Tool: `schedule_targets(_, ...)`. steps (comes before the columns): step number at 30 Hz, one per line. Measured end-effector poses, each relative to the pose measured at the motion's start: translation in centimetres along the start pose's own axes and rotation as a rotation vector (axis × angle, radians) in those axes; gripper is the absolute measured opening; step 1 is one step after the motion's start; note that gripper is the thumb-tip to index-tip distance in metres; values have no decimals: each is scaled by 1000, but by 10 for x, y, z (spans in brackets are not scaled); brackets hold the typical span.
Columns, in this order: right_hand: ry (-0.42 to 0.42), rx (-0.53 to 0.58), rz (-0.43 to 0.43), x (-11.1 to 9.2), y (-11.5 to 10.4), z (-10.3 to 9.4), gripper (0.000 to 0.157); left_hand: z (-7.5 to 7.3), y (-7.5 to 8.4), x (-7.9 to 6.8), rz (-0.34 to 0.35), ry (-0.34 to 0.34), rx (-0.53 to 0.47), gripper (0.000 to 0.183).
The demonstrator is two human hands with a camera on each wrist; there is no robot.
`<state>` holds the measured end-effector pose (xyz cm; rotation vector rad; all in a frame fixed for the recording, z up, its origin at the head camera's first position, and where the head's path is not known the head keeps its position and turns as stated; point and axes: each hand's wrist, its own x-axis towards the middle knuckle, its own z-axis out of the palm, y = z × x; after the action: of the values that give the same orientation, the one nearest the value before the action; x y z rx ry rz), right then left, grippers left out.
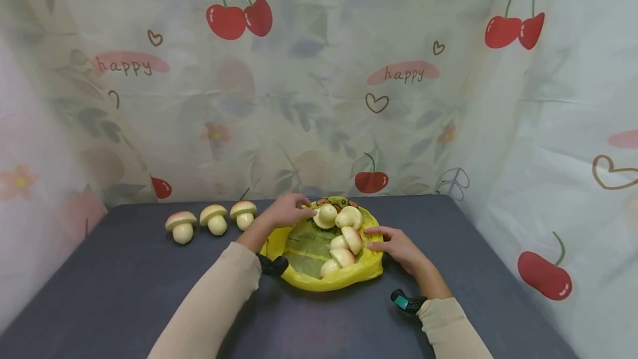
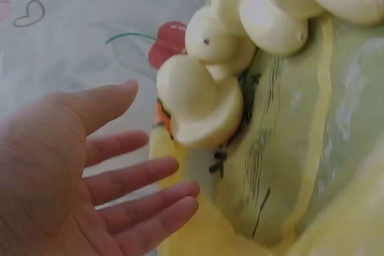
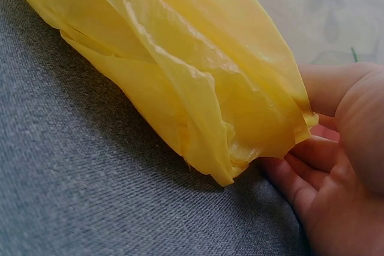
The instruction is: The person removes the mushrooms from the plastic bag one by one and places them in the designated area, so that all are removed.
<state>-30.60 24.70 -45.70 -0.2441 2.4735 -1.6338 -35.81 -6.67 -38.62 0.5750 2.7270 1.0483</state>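
A yellow plastic bag lies with its mouth spread wide in the head view. Several pale toy mushrooms with pinkish caps sit inside along its back and right side. My left hand is over the bag's back left rim, next to the nearest mushroom. In the left wrist view its fingers are spread and relaxed, holding nothing. At the right side, my right hand holds the bag's edge. The right wrist view has the yellow plastic between thumb and fingers, the fingertips partly hidden.
Three more toy mushrooms stand in a row on the dark grey table, left of the bag. A printed curtain with cherries and hearts rises behind the table and along its sides. Both wrists carry black straps.
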Motion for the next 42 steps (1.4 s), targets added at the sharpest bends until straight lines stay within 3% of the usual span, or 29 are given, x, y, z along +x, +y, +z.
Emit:
schedule_targets(6,-4,-1,-21,-11,-16,3,39,14,12,9,-47,52,18,50)
schedule_targets(14,10,-3,7,4,3,1,41,37,21,19,-97,158,-32,56)
schedule_targets(21,20,3,17,5,3,4,42,51,20,22,-148,227,-111,60)
schedule_targets(27,15,-2,-1,6,3,4,42,54,19,23,-174,272,-216,59)
schedule_targets(31,19,-1,6,6,2,3,43,55,17,24,-173,262,-272,59)
schedule_targets(42,21,-2,3,2,2,0,42,48,18,18,-130,240,-293,54)
